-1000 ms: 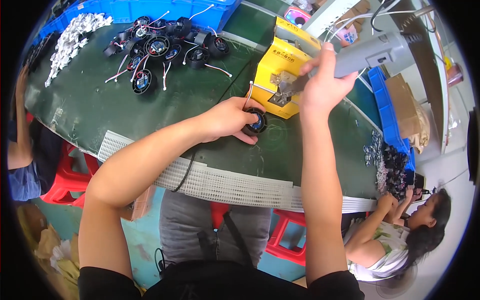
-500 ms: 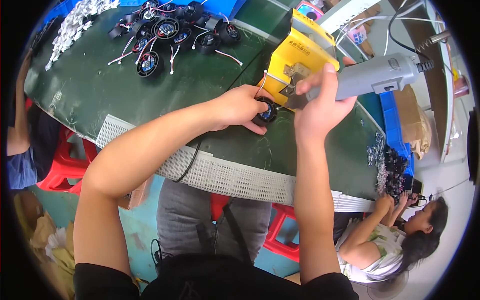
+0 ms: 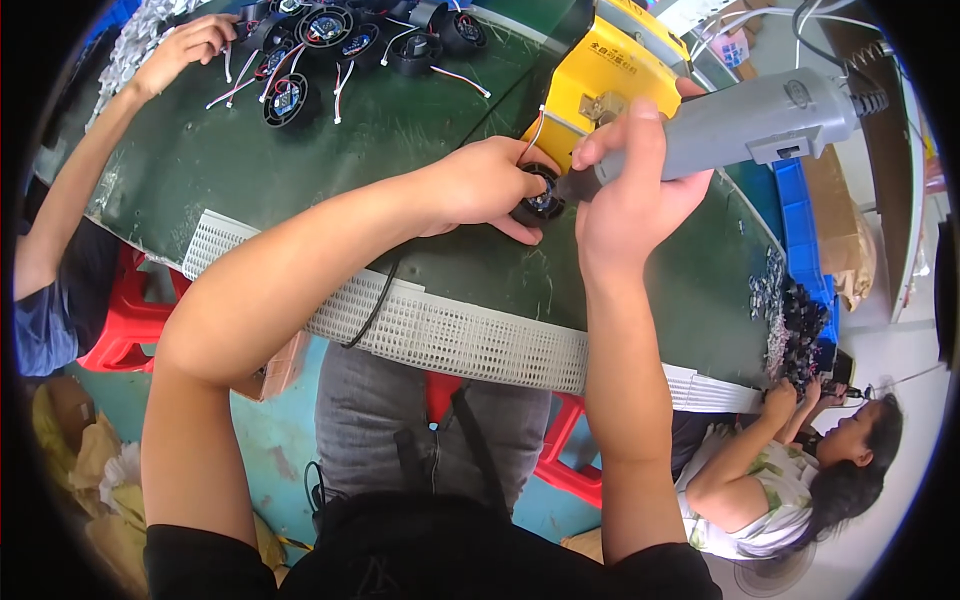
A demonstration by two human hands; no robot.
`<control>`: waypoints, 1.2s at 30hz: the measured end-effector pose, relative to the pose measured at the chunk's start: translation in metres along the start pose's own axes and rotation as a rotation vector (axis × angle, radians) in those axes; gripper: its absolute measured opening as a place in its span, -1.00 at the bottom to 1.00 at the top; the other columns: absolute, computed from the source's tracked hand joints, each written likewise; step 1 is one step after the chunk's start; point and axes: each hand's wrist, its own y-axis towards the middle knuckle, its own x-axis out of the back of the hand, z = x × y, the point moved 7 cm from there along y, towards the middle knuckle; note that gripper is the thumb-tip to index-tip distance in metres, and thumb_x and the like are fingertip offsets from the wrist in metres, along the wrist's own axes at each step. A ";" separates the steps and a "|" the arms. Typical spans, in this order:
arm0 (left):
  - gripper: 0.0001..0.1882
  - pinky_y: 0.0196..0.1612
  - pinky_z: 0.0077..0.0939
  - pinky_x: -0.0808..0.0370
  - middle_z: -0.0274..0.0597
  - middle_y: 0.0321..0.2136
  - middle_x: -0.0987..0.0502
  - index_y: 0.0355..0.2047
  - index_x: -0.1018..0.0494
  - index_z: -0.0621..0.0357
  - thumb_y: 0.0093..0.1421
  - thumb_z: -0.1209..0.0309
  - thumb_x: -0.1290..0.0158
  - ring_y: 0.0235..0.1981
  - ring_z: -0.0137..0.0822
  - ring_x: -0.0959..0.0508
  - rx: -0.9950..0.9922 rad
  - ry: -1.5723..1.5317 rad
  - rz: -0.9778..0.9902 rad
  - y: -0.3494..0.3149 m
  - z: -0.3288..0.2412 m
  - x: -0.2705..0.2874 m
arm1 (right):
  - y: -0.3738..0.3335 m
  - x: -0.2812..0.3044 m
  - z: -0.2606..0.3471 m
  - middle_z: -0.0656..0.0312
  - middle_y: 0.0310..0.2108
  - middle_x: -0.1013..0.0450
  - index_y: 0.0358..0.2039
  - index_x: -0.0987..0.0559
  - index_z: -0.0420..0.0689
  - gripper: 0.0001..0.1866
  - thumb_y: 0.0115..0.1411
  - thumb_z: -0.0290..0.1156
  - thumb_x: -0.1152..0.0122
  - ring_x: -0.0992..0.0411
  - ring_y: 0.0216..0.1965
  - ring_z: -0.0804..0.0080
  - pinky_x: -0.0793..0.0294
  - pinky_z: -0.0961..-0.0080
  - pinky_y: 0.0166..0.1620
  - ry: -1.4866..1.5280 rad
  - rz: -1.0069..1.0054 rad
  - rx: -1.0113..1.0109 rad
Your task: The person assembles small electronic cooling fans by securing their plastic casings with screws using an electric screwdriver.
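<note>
My left hand [image 3: 490, 190] is closed around a small round black fan [image 3: 543, 203], holding it down on the green tabletop. A thin cable rises from the fan beside my thumb. In my right hand [image 3: 635, 195] is a grey electric screwdriver [image 3: 745, 125], lying nearly level with its coiled cord off to the right. Its dark nose meets the fan at the rim or just above it; whether the bit touches a screw cannot be made out. Directly behind both hands stands a yellow box-shaped machine [image 3: 610, 65] with a small metal fitting on its front.
More black fans [image 3: 325, 28] with loose cables lie piled at the far left. A co-worker's hand [image 3: 185, 52] reaches in beside them. Perforated grey trunking [image 3: 450, 345] runs along the near edge. Small dark parts [image 3: 800, 320] and blue bins [image 3: 800, 220] are at the right, near another person.
The screwdriver's nose has shifted slightly left, closer over the fan. At the far left, a co-worker's hand has come in by the piled fans. My left hand still holds the fan.
</note>
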 end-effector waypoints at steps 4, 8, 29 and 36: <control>-0.69 -0.16 -0.44 -0.68 0.01 -0.13 -0.48 0.03 -0.35 0.43 0.33 0.50 0.16 -0.26 -0.23 -0.62 0.012 0.010 -0.006 -0.003 -0.003 -0.004 | -0.002 0.002 -0.002 0.22 -0.70 -0.31 0.10 -0.19 -0.32 -0.55 0.25 -0.50 -0.06 -0.29 -0.69 0.49 -0.36 0.52 -0.54 0.000 0.007 -0.015; -0.69 -0.15 -0.43 -0.67 0.01 -0.13 -0.48 0.03 -0.35 0.42 0.33 0.50 0.16 -0.26 -0.23 -0.62 0.017 0.019 -0.016 -0.004 -0.002 -0.005 | -0.002 0.003 -0.003 0.27 -0.65 -0.36 0.05 -0.23 -0.30 -0.56 0.23 -0.51 -0.14 -0.35 -0.68 0.56 -0.37 0.60 -0.54 0.104 0.022 -0.022; -0.67 -0.38 -0.45 -0.61 -0.04 -0.28 -0.56 -0.01 -0.45 0.24 0.24 0.39 -0.01 -0.50 -0.29 -0.63 -0.117 0.775 -0.219 -0.026 -0.049 0.043 | -0.001 0.026 -0.006 0.28 -0.61 -0.34 0.11 -0.22 -0.27 -0.57 0.32 -0.39 -0.07 -0.33 -0.61 0.55 -0.33 0.58 -0.50 0.015 -0.079 -0.106; -0.20 0.16 -0.19 -0.39 0.12 0.19 -0.28 0.24 -0.23 0.08 0.02 0.19 -0.29 0.13 0.05 -0.42 -0.700 1.187 -1.142 -0.122 -0.126 0.071 | 0.001 0.041 -0.020 0.24 -0.40 -0.42 0.06 -0.29 -0.22 -0.54 0.23 -0.40 -0.25 -0.38 -0.56 0.60 -0.39 0.63 -0.49 0.035 -0.109 -0.230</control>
